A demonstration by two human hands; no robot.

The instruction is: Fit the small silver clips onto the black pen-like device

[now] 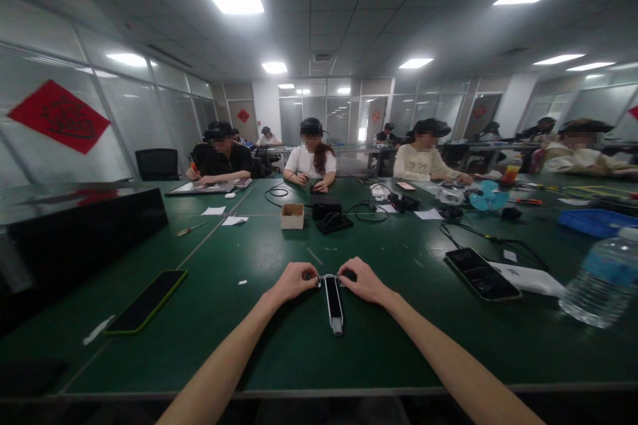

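Note:
In the head view, a slim black device with a silver rim (333, 305) lies lengthwise on the green table (209, 352), its narrow silver end toward me. My left hand (295, 281) is at the far end of the device, on its left side, thumb and fingers pinched together. On the opposite side, my right hand (366, 281) is closed in a matching pinch. Small light bits show at both sets of fingertips beside the device's top. What the fingers hold there is too small to make out.
A phone (147, 302) lies left; another phone (482, 273) and a water bottle (601, 279) are right. Ahead stand a small cardboard box (292, 217) and black items (329, 212). A screwdriver (191, 229) lies back left. Several people sit across the table.

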